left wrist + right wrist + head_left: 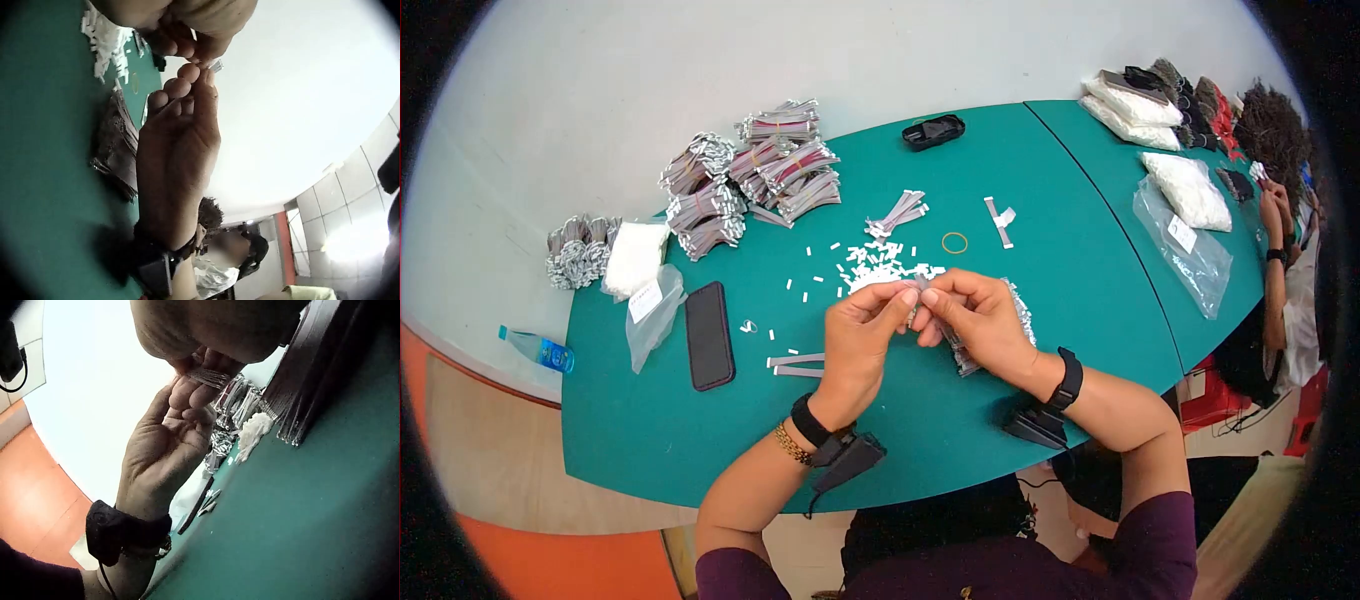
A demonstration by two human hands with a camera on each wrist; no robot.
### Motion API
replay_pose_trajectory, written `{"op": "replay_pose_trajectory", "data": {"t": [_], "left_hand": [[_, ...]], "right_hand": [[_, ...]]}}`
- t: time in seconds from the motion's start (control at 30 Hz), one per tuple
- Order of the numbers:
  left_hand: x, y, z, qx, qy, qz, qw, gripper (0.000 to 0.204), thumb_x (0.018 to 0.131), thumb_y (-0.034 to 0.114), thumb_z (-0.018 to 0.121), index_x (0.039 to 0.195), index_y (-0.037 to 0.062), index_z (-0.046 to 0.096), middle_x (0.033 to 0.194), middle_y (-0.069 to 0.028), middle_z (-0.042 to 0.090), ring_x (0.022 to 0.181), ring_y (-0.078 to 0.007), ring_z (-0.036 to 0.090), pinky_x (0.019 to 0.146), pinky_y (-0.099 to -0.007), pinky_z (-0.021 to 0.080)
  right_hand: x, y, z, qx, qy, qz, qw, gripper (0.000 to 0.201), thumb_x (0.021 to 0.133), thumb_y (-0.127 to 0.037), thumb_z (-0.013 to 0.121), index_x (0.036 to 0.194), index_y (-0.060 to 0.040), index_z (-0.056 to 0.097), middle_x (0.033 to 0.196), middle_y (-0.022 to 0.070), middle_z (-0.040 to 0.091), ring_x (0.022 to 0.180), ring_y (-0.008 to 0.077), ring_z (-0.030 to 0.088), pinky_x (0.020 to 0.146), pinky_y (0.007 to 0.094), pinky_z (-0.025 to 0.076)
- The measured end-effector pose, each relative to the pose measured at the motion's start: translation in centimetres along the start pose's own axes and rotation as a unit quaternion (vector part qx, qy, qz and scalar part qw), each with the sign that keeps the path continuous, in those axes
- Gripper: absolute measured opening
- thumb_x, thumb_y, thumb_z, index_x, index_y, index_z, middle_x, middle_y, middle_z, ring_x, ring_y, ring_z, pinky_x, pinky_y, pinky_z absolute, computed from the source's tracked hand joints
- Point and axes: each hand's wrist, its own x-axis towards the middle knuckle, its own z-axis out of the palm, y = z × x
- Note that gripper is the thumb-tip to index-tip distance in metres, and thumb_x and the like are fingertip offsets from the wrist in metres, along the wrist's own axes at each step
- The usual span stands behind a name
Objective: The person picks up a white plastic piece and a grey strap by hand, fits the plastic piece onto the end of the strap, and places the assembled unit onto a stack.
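Both hands meet above the small white pieces (868, 275). My left hand (858, 345) and right hand (990, 325) pinch a grey flat ribbon cable (209, 377) between thumbs and fingertips. Its far end is hidden by the fingers. In the left wrist view, my right hand (178, 150) reaches up to touch fingertips with my left hand (187, 15). The right wrist view shows my left hand (159, 453) with curled fingers against the cable, my right hand (219, 328) close above. A stack of ribbon cables (117, 147) lies on the table beneath my right hand.
Cable bundles (710, 205) and a white bag (637, 258) stand back left, near a phone (709, 335). Loose cables (898, 214), a rubber band (954, 242) and a black pouch (933, 132) lie beyond my hands. Another person's arm (1275, 290) is at the right.
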Motion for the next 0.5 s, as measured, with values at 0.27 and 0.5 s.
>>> {"op": "replay_pose_trajectory", "data": {"t": [0.27,0.5], "left_hand": [[-0.18,0.13,-0.19,-0.128,-0.052,-0.082,0.987,0.015,0.086,0.012,0.059,0.094,-0.0006,0.06,0.077,-0.001,0.058,0.069,-0.0064,0.048,0.064,-0.0203,0.039],[-0.39,0.65,-0.23,-0.009,-0.017,0.006,1.0,0.017,0.084,0.013,0.063,0.094,-0.001,0.062,0.079,-0.0013,0.06,0.068,-0.0062,0.048,0.062,-0.0197,0.039]], "right_hand": [[-0.3,0.44,0.19,-0.016,-0.005,-0.037,0.999,0.015,0.091,-0.012,0.051,0.095,0.0004,0.057,0.078,0.0053,0.062,0.065,0.0103,0.06,0.057,0.0209,0.048],[-0.33,-0.09,0.45,-0.021,-0.017,-0.023,0.999,0.017,0.091,-0.015,0.053,0.09,0.0005,0.058,0.074,0.0057,0.062,0.061,0.01,0.06,0.056,0.0211,0.049]]}}
